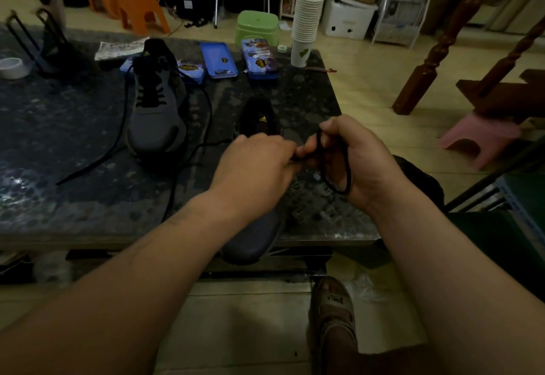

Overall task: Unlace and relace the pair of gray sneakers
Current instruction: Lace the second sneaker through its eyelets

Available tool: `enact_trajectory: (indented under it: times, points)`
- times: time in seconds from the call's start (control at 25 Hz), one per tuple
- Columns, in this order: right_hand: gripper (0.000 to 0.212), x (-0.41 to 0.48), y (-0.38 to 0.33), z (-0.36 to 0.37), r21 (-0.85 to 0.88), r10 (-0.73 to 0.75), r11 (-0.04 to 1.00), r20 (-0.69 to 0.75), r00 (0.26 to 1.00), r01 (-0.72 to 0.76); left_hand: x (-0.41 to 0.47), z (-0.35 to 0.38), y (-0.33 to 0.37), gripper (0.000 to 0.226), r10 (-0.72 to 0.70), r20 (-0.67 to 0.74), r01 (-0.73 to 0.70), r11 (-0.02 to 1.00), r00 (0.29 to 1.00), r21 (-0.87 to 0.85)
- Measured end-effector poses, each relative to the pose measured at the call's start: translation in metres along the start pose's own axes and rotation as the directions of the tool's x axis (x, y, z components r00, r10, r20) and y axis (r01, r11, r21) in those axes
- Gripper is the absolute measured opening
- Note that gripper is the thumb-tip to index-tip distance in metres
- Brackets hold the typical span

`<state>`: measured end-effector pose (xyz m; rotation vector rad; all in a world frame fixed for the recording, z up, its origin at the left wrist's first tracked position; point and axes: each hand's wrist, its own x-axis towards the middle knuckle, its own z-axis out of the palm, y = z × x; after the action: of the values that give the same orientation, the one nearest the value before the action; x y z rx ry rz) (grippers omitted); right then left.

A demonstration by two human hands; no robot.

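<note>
Left hand point(256, 162), right hand point(362, 156) seemingly pinch one lace point(320, 153); two sneakers point(156, 115) point(253, 245).

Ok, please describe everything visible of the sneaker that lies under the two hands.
The near sneaker is gray with a rounded toe and a black tongue bearing a small yellow logo. It lies on the dark mottled table, toe toward the person and jutting past the front edge. The hands hide its middle. The left hand pinches a black lace above it; the right hand grips that lace's loop.
</note>
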<state>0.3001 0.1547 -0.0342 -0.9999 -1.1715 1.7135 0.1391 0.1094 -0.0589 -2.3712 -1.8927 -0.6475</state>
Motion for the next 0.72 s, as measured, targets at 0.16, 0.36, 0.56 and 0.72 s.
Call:
enact_trajectory:
  times: [0.16,0.36,0.56,0.72]
  points:
    - [0.026,0.002,-0.002,-0.008,-0.078,0.023,0.996,-0.154,0.988,-0.035,-0.011,0.006,0.018,0.029,-0.009,-0.02,0.005,0.986,1.0,-0.167]
    - [0.041,0.001,0.007,-0.029,-0.655,-0.1,0.752,-0.221,0.97,-0.071,-0.03,0.01,0.035,0.022,0.082,0.065,-0.052,0.925,0.995,-0.375]
    - [0.037,0.004,0.006,-0.019,-0.962,-0.318,0.242,-0.2,0.927,-0.125,-0.032,0.006,0.033,0.016,0.069,0.08,-0.041,0.951,0.994,-0.306]
    - [0.031,-0.003,0.0,-0.012,-0.985,-0.272,0.166,-0.089,0.958,-0.044,-0.038,0.003,0.024,0.033,-0.126,0.069,0.14,0.954,0.99,-0.265]
